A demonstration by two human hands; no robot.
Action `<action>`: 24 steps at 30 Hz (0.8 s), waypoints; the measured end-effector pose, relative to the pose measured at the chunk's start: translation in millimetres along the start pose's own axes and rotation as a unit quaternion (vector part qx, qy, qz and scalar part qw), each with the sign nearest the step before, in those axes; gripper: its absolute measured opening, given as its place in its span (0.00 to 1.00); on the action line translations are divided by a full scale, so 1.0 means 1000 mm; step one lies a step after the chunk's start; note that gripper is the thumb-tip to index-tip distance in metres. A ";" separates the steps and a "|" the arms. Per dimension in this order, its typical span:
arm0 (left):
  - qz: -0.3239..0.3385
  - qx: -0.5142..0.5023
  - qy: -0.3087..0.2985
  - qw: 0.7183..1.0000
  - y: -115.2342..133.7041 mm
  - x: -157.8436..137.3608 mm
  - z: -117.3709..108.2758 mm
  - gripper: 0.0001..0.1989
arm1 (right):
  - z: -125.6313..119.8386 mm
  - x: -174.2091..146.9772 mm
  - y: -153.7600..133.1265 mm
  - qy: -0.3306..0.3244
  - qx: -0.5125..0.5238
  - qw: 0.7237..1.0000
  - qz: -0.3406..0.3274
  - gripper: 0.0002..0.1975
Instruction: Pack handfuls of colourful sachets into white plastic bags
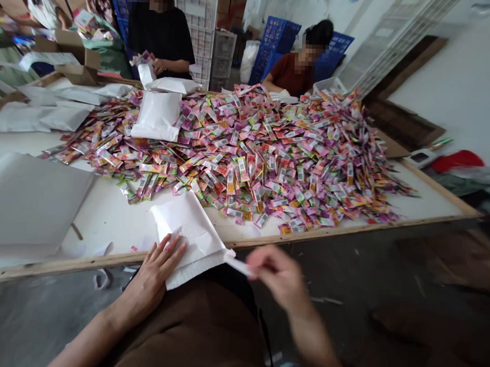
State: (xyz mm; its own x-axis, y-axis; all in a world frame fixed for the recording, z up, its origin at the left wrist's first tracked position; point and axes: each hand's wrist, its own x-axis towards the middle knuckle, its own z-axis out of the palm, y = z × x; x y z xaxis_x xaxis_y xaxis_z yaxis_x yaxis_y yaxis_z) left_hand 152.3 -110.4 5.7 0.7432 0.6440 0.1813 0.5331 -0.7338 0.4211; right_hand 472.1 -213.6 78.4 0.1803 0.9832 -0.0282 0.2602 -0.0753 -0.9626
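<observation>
A white mailing bag (195,224), plump in the middle, lies over the table's front edge with its flap toward me. My left hand (161,263) rests on its lower left part, fingers stretched out and pressing it flat. Off the bag's right corner runs a narrow white peel-off strip (239,266). My right hand (280,275), slightly blurred, pinches the free end of that strip to the right of the bag. Behind the bag spreads a large heap of small pink and purple sachets (270,163).
Another filled white bag (158,116) sits on the heap. More white bags (66,110) and an open carton (78,57) are at the back left, white sheets (31,197) at the left. Two people (161,36) work across the table, beside stacked crates (198,32). A wooden rim (348,225) edges the table.
</observation>
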 end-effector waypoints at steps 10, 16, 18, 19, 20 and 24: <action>0.181 -0.001 0.099 0.978 -0.025 -0.006 -0.003 0.20 | 0.026 0.058 0.012 -0.081 -0.032 0.996 -0.012 0.17; 0.124 -0.048 0.076 0.988 -0.020 -0.012 -0.013 0.21 | 0.084 0.125 0.016 -0.364 0.077 0.928 0.037 0.35; 0.070 -0.093 0.065 0.991 -0.018 -0.010 -0.010 0.16 | 0.060 0.121 0.021 -0.423 0.047 0.905 0.011 0.33; 0.045 -0.115 0.068 0.990 -0.016 -0.009 -0.009 0.14 | 0.049 0.117 0.022 -0.439 0.026 0.898 -0.009 0.35; 0.023 -0.135 0.076 0.988 -0.014 -0.007 -0.007 0.11 | 0.043 0.113 0.024 -0.446 0.010 0.894 -0.028 0.37; -0.100 -0.233 0.094 0.963 -0.006 -0.002 -0.006 0.08 | 0.051 0.104 0.034 -0.334 0.058 0.940 -0.020 0.19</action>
State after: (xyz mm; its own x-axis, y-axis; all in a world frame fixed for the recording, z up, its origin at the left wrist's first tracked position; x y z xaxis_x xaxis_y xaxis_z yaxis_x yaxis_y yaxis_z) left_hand 145.4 -106.1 7.8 0.5342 0.8229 0.1938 0.3861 -0.4415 0.8099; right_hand 451.0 -105.8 28.5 -0.4747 0.8724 -0.1167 0.1423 -0.0548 -0.9883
